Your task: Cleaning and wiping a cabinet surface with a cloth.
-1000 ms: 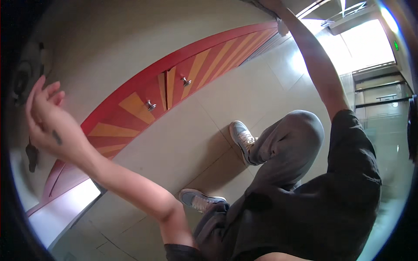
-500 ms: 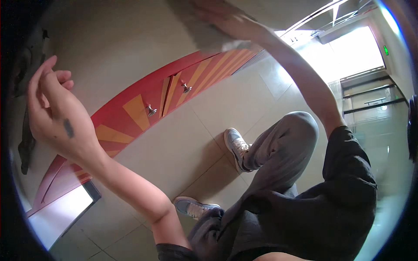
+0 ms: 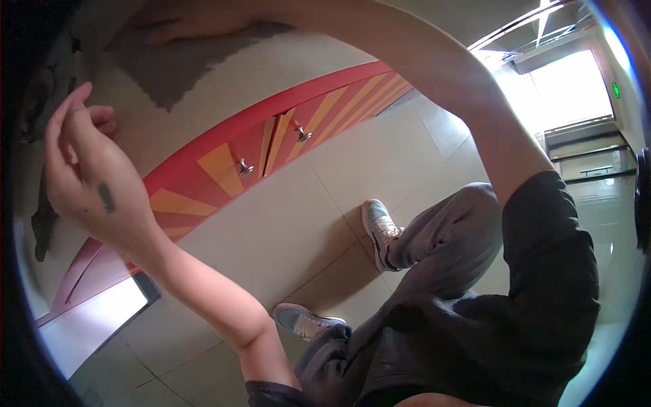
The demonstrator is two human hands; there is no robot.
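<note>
Pale beige tiled floor (image 3: 278, 230) takes up much of the view, w/ a long beige-topped counter (image 3: 234, 91) beside it, front red w/ orange-yellow rays. Person stands on the floor facing the counter, in loose dark-grey trousers (image 3: 444, 247). Dark grey-brown fabric cloth (image 3: 169, 71) lies on the countertop nr its far L part, one ragged-edged corner pointing twd the red edge. Bare R hand (image 3: 210, 17), arm stretched across, is on top of the cloth; grip: can't tell if fingers clasp it or just press, too dim. Bare L hand (image 3: 91, 163) is raised by the counter's L end, grip loose, fingers part-curled; can't tell if it touches the top. Blue-grey, white-laced shoes (image 3: 381, 234) on the floor. Smallest: two round silver metal knobs (image 3: 302, 133) on the red front, either side of a door gap.
</note>
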